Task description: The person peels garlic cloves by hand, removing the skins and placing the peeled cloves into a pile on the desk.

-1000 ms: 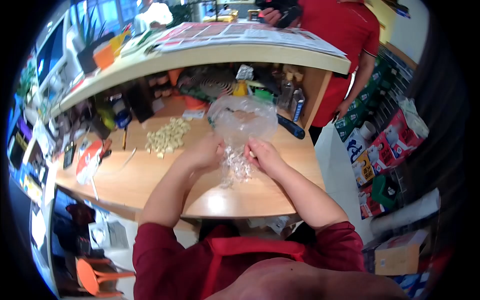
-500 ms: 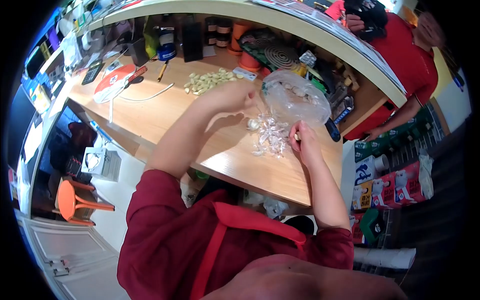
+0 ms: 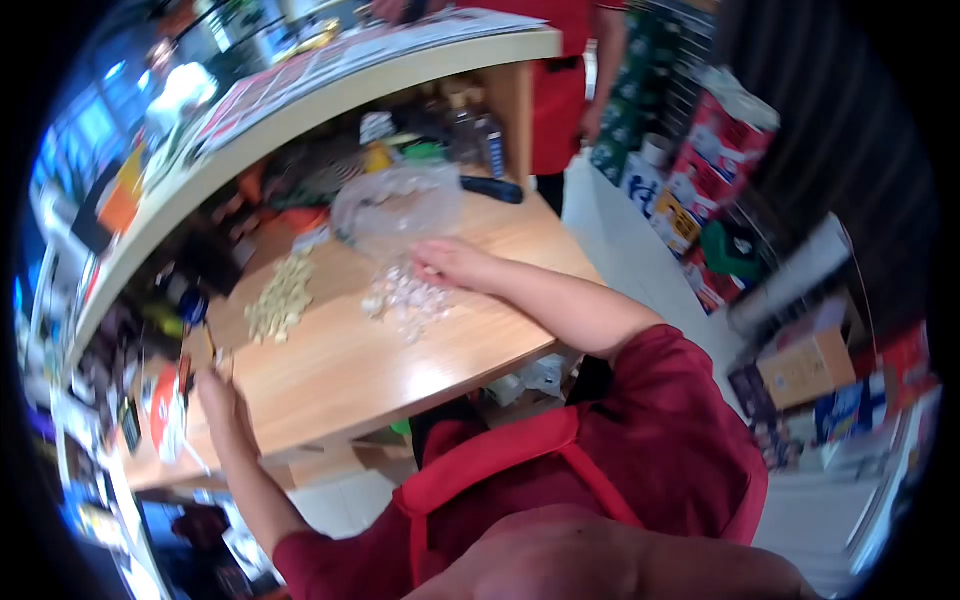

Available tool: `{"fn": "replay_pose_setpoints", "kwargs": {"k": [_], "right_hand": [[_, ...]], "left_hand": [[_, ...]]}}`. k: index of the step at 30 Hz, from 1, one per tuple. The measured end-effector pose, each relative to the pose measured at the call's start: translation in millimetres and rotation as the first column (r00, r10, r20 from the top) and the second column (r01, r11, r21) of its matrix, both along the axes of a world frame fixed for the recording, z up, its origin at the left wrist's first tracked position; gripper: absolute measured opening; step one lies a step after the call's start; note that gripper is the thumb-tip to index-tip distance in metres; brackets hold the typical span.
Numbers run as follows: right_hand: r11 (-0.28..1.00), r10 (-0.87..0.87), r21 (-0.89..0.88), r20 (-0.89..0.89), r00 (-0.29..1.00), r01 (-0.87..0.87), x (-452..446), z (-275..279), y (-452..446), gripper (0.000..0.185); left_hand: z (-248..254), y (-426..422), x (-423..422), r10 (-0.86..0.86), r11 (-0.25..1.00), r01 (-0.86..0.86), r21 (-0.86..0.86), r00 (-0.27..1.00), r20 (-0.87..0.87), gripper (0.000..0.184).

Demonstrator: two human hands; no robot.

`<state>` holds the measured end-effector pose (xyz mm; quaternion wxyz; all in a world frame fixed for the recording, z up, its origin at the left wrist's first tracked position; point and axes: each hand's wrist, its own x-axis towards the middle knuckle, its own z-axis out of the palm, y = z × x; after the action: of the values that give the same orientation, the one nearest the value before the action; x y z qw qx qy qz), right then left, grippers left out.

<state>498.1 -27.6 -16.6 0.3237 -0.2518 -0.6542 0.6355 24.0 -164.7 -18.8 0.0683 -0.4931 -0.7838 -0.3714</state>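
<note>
My right hand (image 3: 455, 265) is closed on a small pale garlic clove (image 3: 430, 270), held above the edge of a heap of papery garlic skins (image 3: 412, 305). A whitish piece of garlic (image 3: 373, 306) lies at the left of the heap. Behind it sits a clear plastic bag (image 3: 400, 210) with garlic in it. My left hand (image 3: 220, 402) is stretched to the left end of the desk, nearest a red round flat thing (image 3: 162, 410) and a red-handled tool (image 3: 185, 375). Its fingers are blurred. Between the hands lies a pile of peeled garlic cloves (image 3: 280, 298).
Above the wooden desk (image 3: 400, 370) runs a raised shelf (image 3: 330, 100) with printed sheets on it. A dark-handled item (image 3: 492, 188) lies by the bag. A person in red (image 3: 560, 110) stands beyond the desk's right end, near stacked packages (image 3: 715, 150).
My view has turned. My left hand has moved from beside the bag to the left end of the desk. My right hand stays by the skins, still holding the garlic clove.
</note>
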Motion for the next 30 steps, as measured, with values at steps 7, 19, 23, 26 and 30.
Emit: {"fn": "replay_pose_setpoints", "kwargs": {"k": [7,19,23,26,30], "right_hand": [[0.999,-0.007,0.046,-0.025,1.000,0.008,-2.0,5.2,-9.0,0.042],[0.998,-0.028,0.063,-0.013,1.000,0.028,-3.9,11.5,-15.9,0.043],[0.997,-0.012,0.076,-0.010,1.000,0.013,-5.2,8.6,-14.1,0.042],[0.995,-0.025,0.091,-0.020,1.000,0.026,-8.1,9.5,-16.3,0.043],[0.995,-0.046,0.088,-0.016,0.999,0.047,-6.2,9.7,-16.1,0.043]], "left_hand": [[98.6,-43.2,-43.0,0.267,0.896,-0.177,0.408,0.948,-0.176,0.033],[157.6,-20.4,53.3,0.017,0.723,0.103,0.683,0.986,-0.167,0.031],[167.7,-18.1,98.0,-0.073,0.687,0.094,0.720,0.995,-0.061,0.032],[166.9,-5.7,96.3,-0.116,0.687,0.097,0.720,0.993,-0.023,0.032],[152.2,10.6,96.7,-0.156,0.729,0.096,0.678,0.987,0.028,0.031]]}}
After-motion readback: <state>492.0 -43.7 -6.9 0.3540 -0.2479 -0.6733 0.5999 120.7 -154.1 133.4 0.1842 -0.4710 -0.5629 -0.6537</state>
